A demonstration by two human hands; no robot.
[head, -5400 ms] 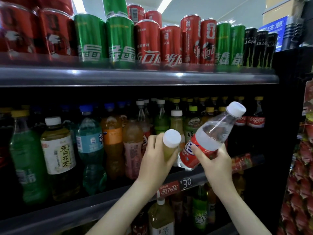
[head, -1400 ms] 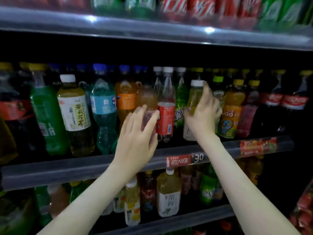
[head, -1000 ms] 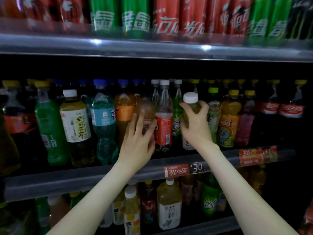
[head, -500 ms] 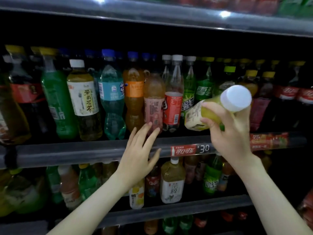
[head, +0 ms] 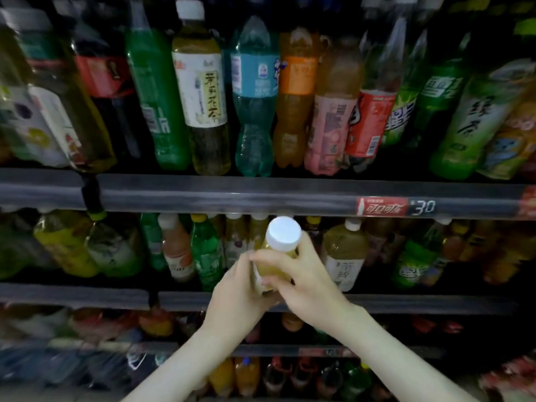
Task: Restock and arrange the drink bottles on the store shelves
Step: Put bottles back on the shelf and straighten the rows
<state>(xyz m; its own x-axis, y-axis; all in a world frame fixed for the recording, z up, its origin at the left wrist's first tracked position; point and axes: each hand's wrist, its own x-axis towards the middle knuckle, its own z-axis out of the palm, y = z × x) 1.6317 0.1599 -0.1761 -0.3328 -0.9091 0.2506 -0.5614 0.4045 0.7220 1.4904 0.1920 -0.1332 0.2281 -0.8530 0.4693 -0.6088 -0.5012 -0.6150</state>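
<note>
Both hands wrap 1 white-capped yellow juice bottle (head: 274,264): left hand (head: 236,297) grips lower body, right hand (head: 304,281) grips upper body, before second shelf (head: 406,303).

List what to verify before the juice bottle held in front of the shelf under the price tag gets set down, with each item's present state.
1. Grip: left hand and right hand both hold the small bottle: ok.
2. White cap on the bottle: ok.
3. Free slot behind it on the shelf: cannot tell, the hands and bottle hide it.
4. Neighbours, the green bottle and the tea bottle, standing upright: ok.
5. Label facing out: cannot tell, fingers cover it.
</note>
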